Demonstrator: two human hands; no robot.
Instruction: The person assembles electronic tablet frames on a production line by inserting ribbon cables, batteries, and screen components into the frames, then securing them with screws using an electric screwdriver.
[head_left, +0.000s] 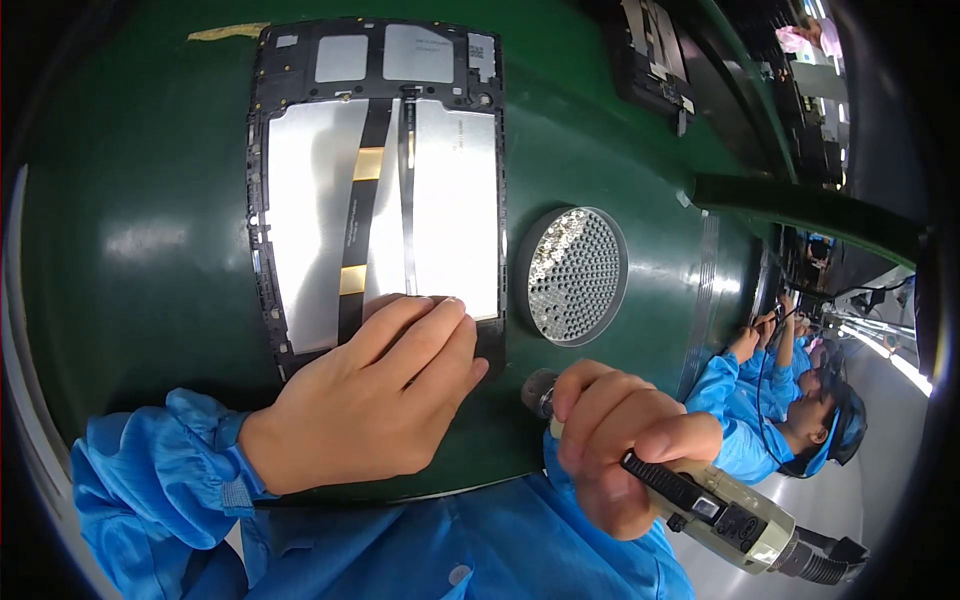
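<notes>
A tablet chassis (455,220) lies flat on the green work surface, its black frame around silvery panels. A dark ribbon cable (361,220) with gold patches runs down it, beside a thinner strip (408,190). My left hand (370,390) rests over the lower end of the chassis, fingers extended and fingertips on the panel and strip; what lies under the palm is hidden. In my closed right hand (620,440) is a corded electric screwdriver (735,520), held over the near edge, its round metal front end pointing left, off the tablet.
A round perforated tray (621,260) with small shiny screws in part of it stands right of the chassis. Another dark device (645,65) lies at the far right. A green bar (800,205) crosses the right side. Co-workers in blue (760,410) sit further right. Yellowish tape (228,33) lies far left.
</notes>
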